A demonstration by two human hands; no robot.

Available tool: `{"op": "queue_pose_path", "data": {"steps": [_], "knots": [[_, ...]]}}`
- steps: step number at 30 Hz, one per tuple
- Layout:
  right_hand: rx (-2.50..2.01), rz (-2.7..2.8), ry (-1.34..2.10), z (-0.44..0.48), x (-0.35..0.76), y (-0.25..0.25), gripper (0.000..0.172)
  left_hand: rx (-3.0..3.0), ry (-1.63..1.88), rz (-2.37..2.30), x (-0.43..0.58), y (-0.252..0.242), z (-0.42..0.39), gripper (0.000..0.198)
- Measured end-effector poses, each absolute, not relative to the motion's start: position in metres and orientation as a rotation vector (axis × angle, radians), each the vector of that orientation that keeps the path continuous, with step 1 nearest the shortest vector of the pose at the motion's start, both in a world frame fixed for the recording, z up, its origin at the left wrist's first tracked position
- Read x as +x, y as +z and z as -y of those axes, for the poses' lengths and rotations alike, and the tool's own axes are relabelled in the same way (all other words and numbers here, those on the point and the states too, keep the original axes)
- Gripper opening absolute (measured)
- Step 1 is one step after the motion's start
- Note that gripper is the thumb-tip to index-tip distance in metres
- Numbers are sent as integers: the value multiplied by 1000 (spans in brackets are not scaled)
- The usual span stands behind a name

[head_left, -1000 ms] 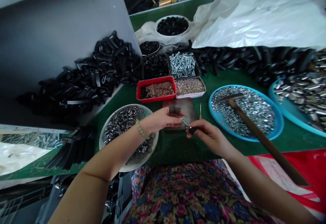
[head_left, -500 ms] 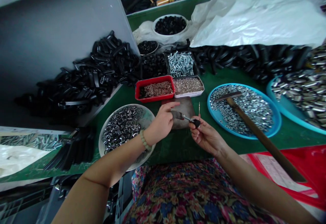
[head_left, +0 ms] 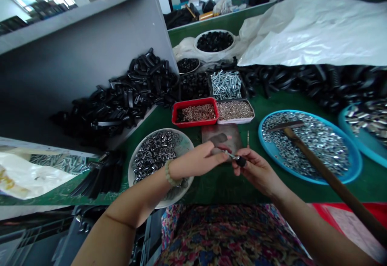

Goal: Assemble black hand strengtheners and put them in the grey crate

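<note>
My right hand (head_left: 252,168) grips a small black knob (head_left: 241,160) with a metal bolt (head_left: 229,153) pointing out of it to the left. The thumb and fingertips of my left hand (head_left: 208,159) are at the bolt's far end, and dark tape or a cover wraps a finger. Both hands are above the near part of a dull metal plate (head_left: 223,130). To the left, a white bowl (head_left: 184,143) of metal rings lies partly under my left wrist. An upright thin pin (head_left: 248,139) stands just beyond my right hand.
A red tray (head_left: 195,122) of small screws and a white tray (head_left: 236,120) of tiny parts lie ahead. On the right, a hammer (head_left: 320,167) rests across a blue basin (head_left: 356,169). A grey bin (head_left: 115,36) holds black parts at left. People stand in the background.
The camera view has shifted, so more background shows. My left hand has moved closer to the right, its thumb and fingers now at the bolt. The right hand still grips the black knob.
</note>
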State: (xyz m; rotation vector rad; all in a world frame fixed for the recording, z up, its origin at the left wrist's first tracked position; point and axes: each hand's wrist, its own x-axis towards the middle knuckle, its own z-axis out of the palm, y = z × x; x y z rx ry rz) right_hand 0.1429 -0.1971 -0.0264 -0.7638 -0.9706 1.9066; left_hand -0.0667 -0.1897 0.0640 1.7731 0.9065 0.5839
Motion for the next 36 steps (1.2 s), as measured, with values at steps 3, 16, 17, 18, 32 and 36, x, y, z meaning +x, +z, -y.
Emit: {"op": "queue_pose_path", "data": {"steps": [3,16,17,18,32,36], "knots": [[-813,1007,1878,195,143,-33,24,1741,479,-610,-87,73,192,52],[-828,931,1811,189,142,-31,20,1570,155,-2953,-304,-9,90,45],[-826,918,1804,189,143,-30,19,1570,158,-2958,-304,-11,91,44],[-824,908,1793,188,144,-29,17,1555,179,-2954,-305,-10,92,44],[-776,916,1804,199,144,-13,20,2165,299,-2282,-313,0,130,40],[-778,923,1804,201,148,-16,20,2365,85,-1971,-311,-1,126,42]]}}
